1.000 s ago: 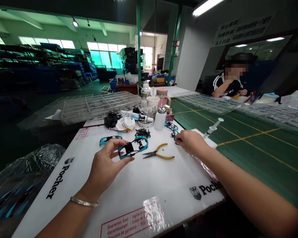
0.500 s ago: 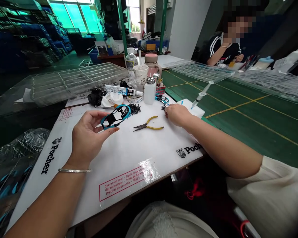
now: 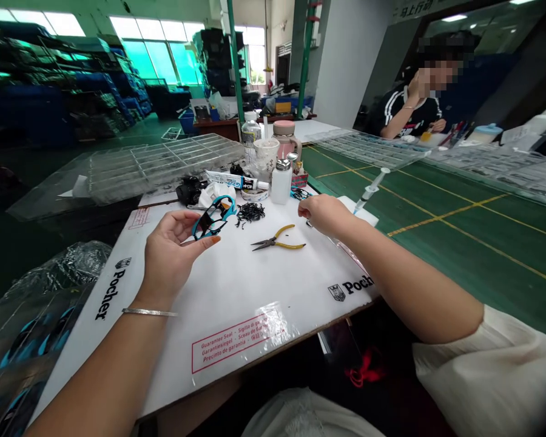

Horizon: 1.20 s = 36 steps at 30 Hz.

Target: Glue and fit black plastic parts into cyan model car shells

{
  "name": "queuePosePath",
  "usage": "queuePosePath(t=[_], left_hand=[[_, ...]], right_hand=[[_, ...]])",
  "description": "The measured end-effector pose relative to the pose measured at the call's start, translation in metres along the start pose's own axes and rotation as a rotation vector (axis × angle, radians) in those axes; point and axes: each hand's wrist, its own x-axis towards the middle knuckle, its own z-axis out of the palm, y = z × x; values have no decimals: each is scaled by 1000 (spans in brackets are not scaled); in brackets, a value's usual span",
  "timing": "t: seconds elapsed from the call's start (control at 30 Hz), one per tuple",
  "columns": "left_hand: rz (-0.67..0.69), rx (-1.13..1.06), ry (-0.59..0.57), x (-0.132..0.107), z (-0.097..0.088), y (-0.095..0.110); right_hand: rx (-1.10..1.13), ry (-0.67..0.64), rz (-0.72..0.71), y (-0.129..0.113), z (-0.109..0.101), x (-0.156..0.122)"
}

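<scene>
My left hand (image 3: pixel 170 255) holds a blue and black plastic frame part (image 3: pixel 213 218) between thumb and fingertips, lifted above the white cardboard sheet (image 3: pixel 218 303). My right hand (image 3: pixel 323 213) rests at the sheet's right edge, fingers curled in a pinch on something too small to make out. Yellow-handled pliers (image 3: pixel 278 241) lie on the sheet between both hands. A heap of small black parts (image 3: pixel 250 212) sits just beyond the frame part.
At the sheet's far edge stand a white squeeze bottle (image 3: pixel 281 181), a glue tube (image 3: pixel 235 179), cups and a pink jar (image 3: pixel 286 137). A syringe (image 3: pixel 370 189) lies to the right on the green table (image 3: pixel 459 200). Clear compartment trays (image 3: pixel 155 164) are at the back left. Another person (image 3: pixel 414 103) sits far right.
My left hand has turned the frame part more upright and shifted it slightly. The right hand stays at the sheet's right edge. The camera view has tilted and shifted.
</scene>
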Motion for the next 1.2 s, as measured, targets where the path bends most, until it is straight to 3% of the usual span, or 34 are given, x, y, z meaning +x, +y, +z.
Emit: queuePosePath(t=[0.17, 0.33, 0.53, 0.77, 1.03, 1.2], left_hand=[[-12, -4, 13, 2, -3, -1], [-36, 16, -18, 1, -3, 0], [-53, 33, -25, 1, -3, 1], [-96, 10, -65, -1, -3, 5], [-149, -12, -41, -1, -5, 8], [-154, -31, -28, 2, -7, 10]], right_hand=[[-46, -86, 113, 10, 0, 4], [-52, -143, 185, 3, 9, 6], [68, -130, 140, 0, 16, 11], [534, -99, -123, -5, 5, 6], [1112, -134, -325, -59, -23, 0], [1399, -101, -363, -87, -18, 0]])
